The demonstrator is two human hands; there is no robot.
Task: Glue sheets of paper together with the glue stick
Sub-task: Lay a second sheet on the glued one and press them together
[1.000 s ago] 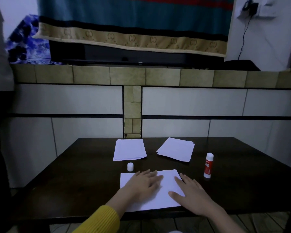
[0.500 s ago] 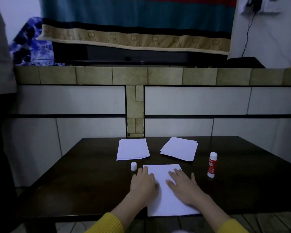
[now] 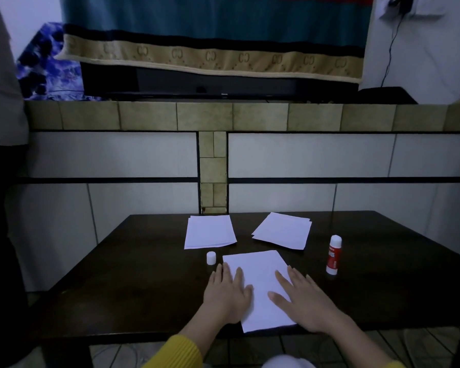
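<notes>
White paper sheets (image 3: pixel 260 285) lie on a very dark brown surface (image 3: pixel 144 288). The glue stick (image 3: pixel 333 254) is red with a white top; its loose cap (image 3: pixel 211 258) is white. Yellow ribbed sleeves (image 3: pixel 178 353). Behind, white and olive-tan wall tiles (image 3: pixel 213 166), and a teal blanket (image 3: pixel 213 35) with a black stripe and a tan border of repeated paired letters.

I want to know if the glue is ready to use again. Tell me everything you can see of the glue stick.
The glue stick is a small tube with a red label bearing white print too blurred to read and a white rounded top. It looks like plastic. It stands upright on the dark table, to the right of the sheet under both hands, apart from it. Neither hand touches it. A small white cap stands separately left of that sheet; whether it belongs to this stick cannot be told.
</notes>
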